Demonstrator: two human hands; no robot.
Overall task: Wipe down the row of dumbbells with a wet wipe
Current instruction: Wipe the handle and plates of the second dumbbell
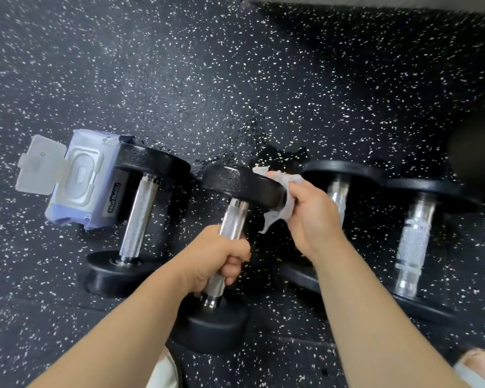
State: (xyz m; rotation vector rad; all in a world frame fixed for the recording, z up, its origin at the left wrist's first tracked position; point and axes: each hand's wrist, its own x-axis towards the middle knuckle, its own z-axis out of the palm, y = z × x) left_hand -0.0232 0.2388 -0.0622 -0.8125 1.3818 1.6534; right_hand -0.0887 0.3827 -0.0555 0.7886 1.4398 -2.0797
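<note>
- We see four dumbbells lying side by side in a row on the floor (235, 79), which is black with little white specks.
- Our left hand (221, 256) is at 6 o'clock. Its fingers are curled tight round the shiny silver bar of the second dumbbell (231, 222).
- Our right hand (311, 217) is just past the middle, toward 3 o'clock. It pinches the white wet wipe (284, 191) and presses it on the edge of that dumbbell's far black end.
- The first dumbbell (139, 217) lies toward 9 o'clock.
- The third dumbbell (338, 197) is partly hidden behind our right hand, and the fourth dumbbell (412, 242) lies at 3 o'clock.
- A pack of wipes (79, 180) sits at 9 o'clock, touching the first dumbbell. Its lid is flipped open.
</note>
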